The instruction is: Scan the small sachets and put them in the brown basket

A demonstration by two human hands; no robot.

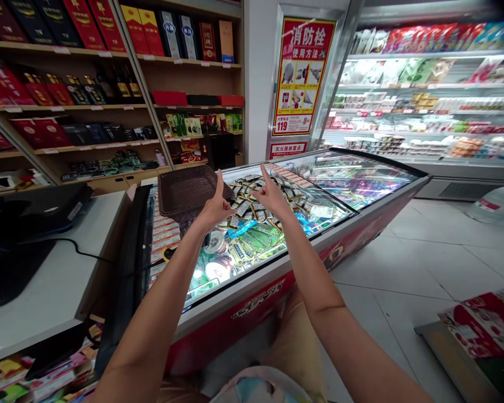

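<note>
- head view: i see my left hand and right hand raised over the chest freezer, each with one finger pointing up and the rest curled, grasping nothing.
- the brown basket rests on the glass lid, just left of my left hand, apart from the fingers.
- i judge steady, level hands best here; packets under the glass lie below both hands.

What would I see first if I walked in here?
Two bare arms stretch out in the middle, left hand and right hand each pointing a finger up, holding nothing. Right under them sits a glass-topped chest freezer full of colourful packets, with a brown basket on its left end. A red poster hangs behind.
</note>
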